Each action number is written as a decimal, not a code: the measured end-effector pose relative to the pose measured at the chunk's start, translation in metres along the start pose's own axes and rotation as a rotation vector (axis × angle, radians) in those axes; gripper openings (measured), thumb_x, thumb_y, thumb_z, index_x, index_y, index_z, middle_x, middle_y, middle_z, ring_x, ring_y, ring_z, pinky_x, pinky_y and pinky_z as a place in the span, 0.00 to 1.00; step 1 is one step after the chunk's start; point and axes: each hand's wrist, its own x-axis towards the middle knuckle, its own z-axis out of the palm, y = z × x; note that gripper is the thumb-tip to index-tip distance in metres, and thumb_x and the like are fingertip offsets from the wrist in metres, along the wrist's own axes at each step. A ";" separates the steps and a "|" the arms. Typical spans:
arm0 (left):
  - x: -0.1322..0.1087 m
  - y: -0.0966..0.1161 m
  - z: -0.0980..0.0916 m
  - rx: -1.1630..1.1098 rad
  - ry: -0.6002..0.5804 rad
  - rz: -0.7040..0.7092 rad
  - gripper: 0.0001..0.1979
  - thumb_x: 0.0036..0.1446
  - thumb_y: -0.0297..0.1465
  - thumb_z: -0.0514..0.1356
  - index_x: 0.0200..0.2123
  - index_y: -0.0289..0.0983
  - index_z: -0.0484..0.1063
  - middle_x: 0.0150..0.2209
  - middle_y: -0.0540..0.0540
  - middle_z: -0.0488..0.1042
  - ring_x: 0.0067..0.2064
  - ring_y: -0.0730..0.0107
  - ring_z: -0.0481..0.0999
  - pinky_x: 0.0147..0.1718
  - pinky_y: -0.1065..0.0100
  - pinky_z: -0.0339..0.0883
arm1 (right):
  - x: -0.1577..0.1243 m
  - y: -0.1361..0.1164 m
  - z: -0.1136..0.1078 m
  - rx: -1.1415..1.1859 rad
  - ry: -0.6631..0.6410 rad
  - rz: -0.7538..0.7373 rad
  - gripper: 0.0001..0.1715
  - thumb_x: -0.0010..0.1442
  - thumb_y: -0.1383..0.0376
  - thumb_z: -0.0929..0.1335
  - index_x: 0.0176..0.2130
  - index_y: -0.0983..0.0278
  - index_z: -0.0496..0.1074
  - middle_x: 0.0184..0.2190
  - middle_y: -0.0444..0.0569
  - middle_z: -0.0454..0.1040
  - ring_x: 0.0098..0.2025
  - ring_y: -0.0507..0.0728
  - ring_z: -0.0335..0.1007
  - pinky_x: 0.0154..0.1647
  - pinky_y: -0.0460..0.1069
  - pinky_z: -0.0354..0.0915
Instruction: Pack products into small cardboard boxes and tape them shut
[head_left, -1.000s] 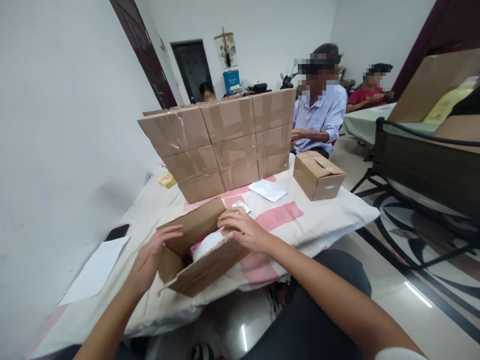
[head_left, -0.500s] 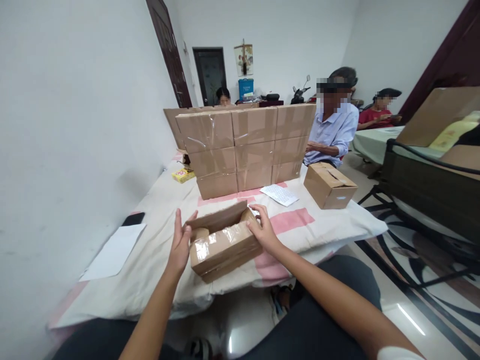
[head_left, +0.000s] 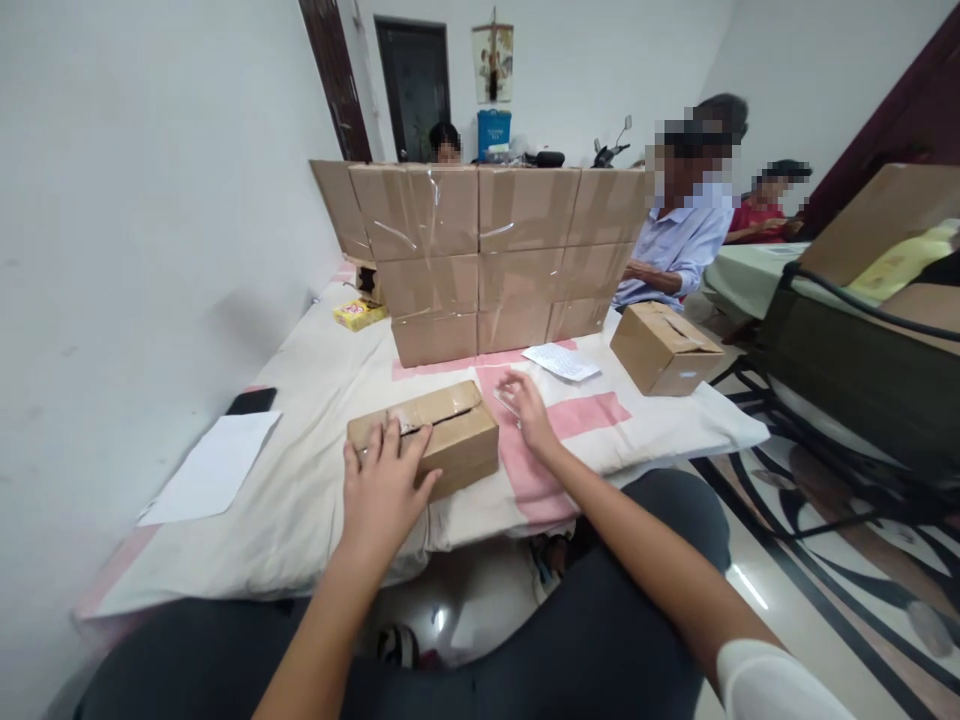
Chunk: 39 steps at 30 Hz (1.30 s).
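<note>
A small brown cardboard box (head_left: 461, 450) lies on the cloth-covered table in front of me, its top flaps folded down with a dark gap along the seam. My left hand (head_left: 386, 480) rests flat on the flaps and near side, fingers spread. To the right of the box and apart from it is my right hand (head_left: 529, 410), fingers loosely bent and apart. A thin pale edge shows under those fingertips; I cannot make out what it is. Clear tape shines on part of the box top.
Taped cardboard boxes (head_left: 525, 260) form a wall behind. A written paper (head_left: 562, 362) and another carton (head_left: 664, 355) lie at right. White paper (head_left: 217, 468), a black phone (head_left: 252, 401) and a yellow packet (head_left: 360, 315) are at left. A person (head_left: 690, 230) sits beyond the table.
The raised flaps of the box are now folded down. My left hand has moved from the box's side onto its top. My right hand has let go of the box's right end.
</note>
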 end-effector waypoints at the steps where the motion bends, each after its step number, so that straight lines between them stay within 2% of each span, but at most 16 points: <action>1: 0.002 -0.005 0.003 -0.003 0.005 0.005 0.29 0.65 0.42 0.57 0.67 0.44 0.63 0.71 0.32 0.57 0.70 0.33 0.57 0.64 0.30 0.50 | 0.012 0.006 -0.012 -0.015 0.051 0.037 0.31 0.64 0.42 0.57 0.53 0.59 0.64 0.54 0.54 0.71 0.58 0.58 0.69 0.56 0.53 0.66; 4: 0.007 -0.017 0.004 -0.015 -0.016 0.019 0.29 0.65 0.44 0.58 0.67 0.44 0.63 0.70 0.32 0.59 0.70 0.35 0.59 0.65 0.31 0.49 | 0.042 0.023 -0.046 -0.065 0.151 0.194 0.33 0.62 0.39 0.56 0.49 0.61 0.64 0.50 0.54 0.73 0.54 0.59 0.70 0.52 0.51 0.66; 7: 0.011 -0.020 0.002 -0.004 -0.034 0.010 0.30 0.66 0.45 0.57 0.67 0.41 0.63 0.69 0.30 0.59 0.70 0.34 0.59 0.65 0.31 0.49 | 0.054 0.035 -0.063 -0.100 0.123 0.353 0.35 0.61 0.37 0.56 0.43 0.63 0.67 0.38 0.54 0.76 0.40 0.58 0.73 0.39 0.49 0.67; 10: 0.009 -0.018 0.003 0.019 -0.017 0.008 0.31 0.66 0.45 0.57 0.68 0.40 0.62 0.70 0.30 0.59 0.70 0.34 0.58 0.65 0.32 0.48 | 0.054 0.038 -0.064 -0.133 0.079 0.408 0.31 0.63 0.40 0.58 0.40 0.63 0.68 0.34 0.51 0.76 0.32 0.55 0.69 0.31 0.47 0.63; 14: 0.004 -0.017 0.008 0.029 0.018 0.025 0.31 0.66 0.45 0.56 0.68 0.39 0.62 0.70 0.29 0.57 0.70 0.33 0.57 0.65 0.32 0.48 | 0.055 0.035 -0.060 -0.190 0.054 0.412 0.23 0.65 0.46 0.62 0.39 0.62 0.69 0.32 0.47 0.76 0.29 0.53 0.66 0.28 0.45 0.58; 17: 0.003 -0.018 0.010 0.035 0.043 0.026 0.30 0.67 0.44 0.56 0.68 0.41 0.61 0.70 0.31 0.57 0.71 0.35 0.57 0.66 0.33 0.48 | 0.059 0.031 -0.055 -0.213 0.034 0.448 0.21 0.67 0.49 0.63 0.38 0.64 0.70 0.28 0.46 0.75 0.28 0.52 0.66 0.28 0.46 0.58; 20: 0.002 -0.018 0.010 0.053 0.060 0.028 0.30 0.67 0.44 0.56 0.68 0.41 0.61 0.71 0.32 0.57 0.71 0.36 0.58 0.66 0.34 0.49 | 0.064 0.028 -0.051 -0.216 0.014 0.515 0.20 0.68 0.51 0.65 0.40 0.66 0.72 0.29 0.46 0.75 0.28 0.52 0.67 0.30 0.47 0.64; 25: -0.002 -0.017 0.014 0.054 0.104 0.053 0.30 0.67 0.44 0.56 0.68 0.38 0.62 0.70 0.28 0.58 0.69 0.34 0.59 0.65 0.33 0.49 | 0.069 0.020 -0.052 -0.195 -0.001 0.642 0.20 0.70 0.54 0.67 0.51 0.66 0.71 0.42 0.49 0.75 0.37 0.53 0.74 0.38 0.51 0.73; 29: -0.003 -0.017 0.020 0.063 0.189 0.048 0.29 0.66 0.42 0.58 0.67 0.39 0.64 0.69 0.30 0.60 0.69 0.37 0.61 0.65 0.35 0.50 | 0.071 0.014 -0.057 -0.173 -0.042 0.711 0.19 0.70 0.56 0.67 0.53 0.67 0.70 0.41 0.49 0.75 0.35 0.52 0.74 0.35 0.49 0.74; 33: -0.003 -0.017 0.023 0.063 0.219 0.058 0.29 0.66 0.42 0.58 0.67 0.39 0.65 0.68 0.30 0.61 0.68 0.37 0.62 0.65 0.35 0.51 | 0.074 0.012 -0.056 -0.191 -0.040 0.731 0.18 0.70 0.56 0.67 0.53 0.67 0.70 0.41 0.48 0.75 0.34 0.51 0.73 0.34 0.48 0.74; 39: -0.004 -0.017 0.023 0.048 0.248 0.063 0.29 0.66 0.42 0.58 0.66 0.38 0.66 0.68 0.30 0.62 0.67 0.36 0.64 0.64 0.36 0.52 | 0.076 0.013 -0.052 -0.213 -0.033 0.736 0.20 0.69 0.57 0.68 0.54 0.66 0.71 0.49 0.52 0.75 0.44 0.56 0.75 0.44 0.54 0.75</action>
